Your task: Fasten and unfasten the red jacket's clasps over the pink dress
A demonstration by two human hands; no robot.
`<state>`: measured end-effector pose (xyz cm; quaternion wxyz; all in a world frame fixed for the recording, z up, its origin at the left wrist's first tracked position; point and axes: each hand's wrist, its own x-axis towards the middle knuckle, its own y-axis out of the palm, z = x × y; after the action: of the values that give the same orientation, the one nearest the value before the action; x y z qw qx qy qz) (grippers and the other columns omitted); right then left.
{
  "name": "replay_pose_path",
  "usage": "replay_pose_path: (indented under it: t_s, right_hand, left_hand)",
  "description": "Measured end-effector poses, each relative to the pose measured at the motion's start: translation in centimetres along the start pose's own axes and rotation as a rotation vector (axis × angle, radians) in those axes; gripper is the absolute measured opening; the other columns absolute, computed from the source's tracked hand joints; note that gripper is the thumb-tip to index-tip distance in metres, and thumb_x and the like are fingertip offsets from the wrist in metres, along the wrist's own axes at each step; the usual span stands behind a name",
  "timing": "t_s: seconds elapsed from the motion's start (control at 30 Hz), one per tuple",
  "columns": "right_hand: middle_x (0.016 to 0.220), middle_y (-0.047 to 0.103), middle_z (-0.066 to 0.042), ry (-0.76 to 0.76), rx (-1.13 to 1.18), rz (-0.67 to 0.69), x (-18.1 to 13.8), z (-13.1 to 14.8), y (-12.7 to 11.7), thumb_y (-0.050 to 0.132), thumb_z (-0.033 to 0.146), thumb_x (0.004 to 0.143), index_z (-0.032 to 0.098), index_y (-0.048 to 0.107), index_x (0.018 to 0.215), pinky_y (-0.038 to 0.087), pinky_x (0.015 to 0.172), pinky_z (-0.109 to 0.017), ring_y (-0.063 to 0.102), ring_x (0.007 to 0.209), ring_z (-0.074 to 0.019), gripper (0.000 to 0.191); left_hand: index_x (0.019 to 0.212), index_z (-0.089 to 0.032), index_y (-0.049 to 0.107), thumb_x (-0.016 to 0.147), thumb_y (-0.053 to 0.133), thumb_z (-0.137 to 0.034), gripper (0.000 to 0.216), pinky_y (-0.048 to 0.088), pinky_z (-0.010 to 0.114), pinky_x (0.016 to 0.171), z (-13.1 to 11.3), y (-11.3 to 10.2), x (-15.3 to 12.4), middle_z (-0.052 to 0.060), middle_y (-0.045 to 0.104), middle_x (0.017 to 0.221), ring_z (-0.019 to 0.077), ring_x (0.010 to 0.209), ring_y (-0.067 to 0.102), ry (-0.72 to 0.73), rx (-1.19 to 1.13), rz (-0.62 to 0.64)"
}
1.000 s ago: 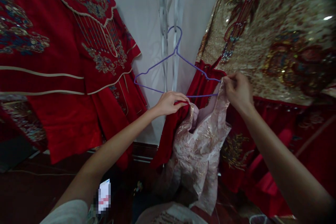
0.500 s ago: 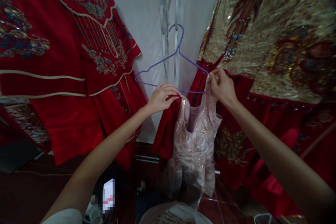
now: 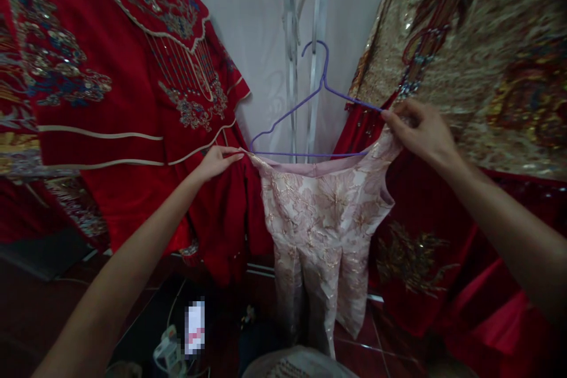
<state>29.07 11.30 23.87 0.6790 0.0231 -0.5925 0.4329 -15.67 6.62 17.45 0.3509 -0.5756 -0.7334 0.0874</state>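
Observation:
A pale pink dress (image 3: 319,207) with gold floral brocade hangs between my hands, its neckline drawn wide. With thumb and fingers, my left hand (image 3: 216,162) pinches the strap on the left side, close to the left end of the purple hanger (image 3: 290,113). My right hand (image 3: 420,127) grips the other strap, up against the hanger's right arm. That right strap appears to lie over the hanger's end, though my fingers cover part of it. The hanger's hook is up by a metal upright.
Red embroidered garments (image 3: 119,71) hang on the left. A gold sequined garment (image 3: 482,71) over red cloth hangs on the right. Metal rails (image 3: 313,71) stand against the pale wall. Below are a blurred lit screen (image 3: 195,328) and a white power strip (image 3: 167,351).
My left hand has moved left with its strap, out to the hanger's left end, and the neckline has spread from a narrow U to wide. My right hand keeps its strap.

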Motion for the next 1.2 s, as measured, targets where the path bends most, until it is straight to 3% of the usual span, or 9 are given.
replay_pose_path:
  t_s: [0.13,0.43,0.63,0.87,1.07,1.2]
  right_hand:
    - [0.062,0.051,0.002,0.029,0.023,0.008,-0.2,-0.2,0.4,0.056,0.047,0.083,0.019,0.055,0.073,0.03,0.054,-0.024,0.042,0.055,-0.011,0.03]
    - [0.063,0.05,0.002,-0.023,0.022,0.033,0.2,-0.6,-0.2,0.054,0.049,0.084,0.02,0.053,0.073,0.029,0.055,-0.025,0.04,0.056,-0.0107,0.031]
    - [0.063,0.05,0.003,-0.025,-0.01,0.037,0.4,-0.2,-1.2,0.056,0.047,0.084,0.019,0.053,0.073,0.028,0.055,-0.025,0.04,0.056,-0.0101,0.03]
    - [0.059,0.046,0.004,-0.09,0.071,0.081,0.6,0.1,-1.4,0.057,0.044,0.084,0.02,0.05,0.068,0.027,0.054,-0.024,0.038,0.054,-0.0096,0.03]
    - [0.06,0.046,0.004,-0.076,0.125,0.082,0.4,-0.4,-0.6,0.057,0.042,0.084,0.021,0.048,0.068,0.028,0.056,-0.025,0.037,0.056,-0.0103,0.028]
    - [0.061,0.047,0.003,-0.018,0.173,0.088,0.5,-1.4,0.0,0.057,0.045,0.083,0.021,0.049,0.07,0.029,0.055,-0.025,0.038,0.057,-0.0108,0.029]
  left_hand:
    - [0.092,-0.016,0.073,0.065,0.07,-0.049,0.043,0.049,0.029,0.075,0.6,1.0,0.3,0.008,0.073,0.091,0.0185,0.076,0.064,-0.083,-0.095,0.052]
    - [0.091,-0.018,0.073,0.065,0.07,-0.05,0.041,0.039,0.038,0.101,-0.2,0.6,0.2,0.009,0.071,0.101,0.0244,0.102,0.061,0.019,-0.083,0.017]
    - [0.089,-0.017,0.073,0.063,0.072,-0.05,0.042,0.041,0.037,0.099,-1.2,0.6,0.3,0.009,0.071,0.101,0.0243,0.1,0.063,0.07,-0.047,0.007]
    - [0.091,-0.015,0.074,0.061,0.073,-0.051,0.047,0.039,0.039,0.101,-4.4,0.5,1.8,0.01,0.071,0.103,0.0265,0.103,0.061,0.135,-0.052,0.006]
    - [0.089,-0.017,0.073,0.069,0.069,-0.044,0.034,0.038,0.036,0.102,-8.0,3.8,3.6,0.007,0.069,0.107,0.0224,0.105,0.059,0.306,-0.091,0.09]
    - [0.079,-0.018,0.07,0.071,0.064,-0.036,0.02,0.034,0.033,0.104,-7.3,4.1,3.4,0.002,0.063,0.105,0.0191,0.11,0.052,0.32,-0.06,-0.083]
